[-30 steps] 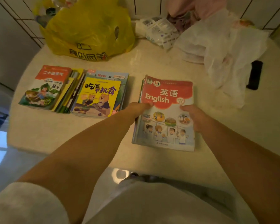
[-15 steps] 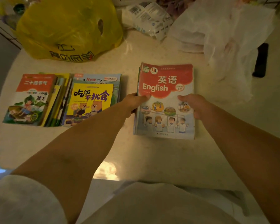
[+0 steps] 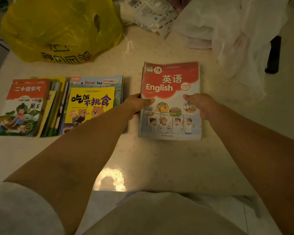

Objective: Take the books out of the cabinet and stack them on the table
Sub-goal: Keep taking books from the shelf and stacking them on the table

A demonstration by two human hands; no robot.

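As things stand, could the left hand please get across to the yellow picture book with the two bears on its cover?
Probably yes. The left hand grips the left edge of the red English textbook, and the yellow picture book with the bears lies just beside it on the pale table with nothing between; it need only let go first.

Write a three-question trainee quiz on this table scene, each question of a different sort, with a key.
1. True or false: both hands grip the English book.
2. Multiple choice: what lies just left of the English book? A) a laptop B) a yellow picture book C) a plate
3. Fill in: at the table's far left corner sits a yellow plastic ____.

Key: 1 true, the left hand holds its left edge and the right hand its right edge, thumbs on the cover; 2 B; 3 bag.
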